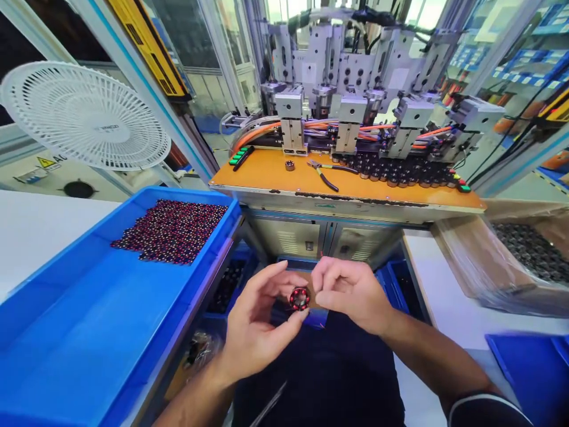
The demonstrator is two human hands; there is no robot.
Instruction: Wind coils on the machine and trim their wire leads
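Note:
My left hand [267, 320] holds a small motor stator [300, 298], a dark ring with red coils round its open middle, between thumb and fingers. The ring's face is turned up toward me. Just to its right, my right hand [349, 290] is closed in a pinch, with the fingertips apart from the ring. A fine red strand shows above those fingers, but what they grip is too small to make out. Many similar red-and-black stators [178, 228] lie packed at the far end of the blue tray [102, 320] on my left.
Ahead, an orange worktop [267, 172] carries pliers [326, 175], a single stator [290, 165] and rows of dark parts [400, 172] beneath a machine [351, 112]. A white fan [89, 118] stands left; a cardboard box [480, 261] of dark parts sits right.

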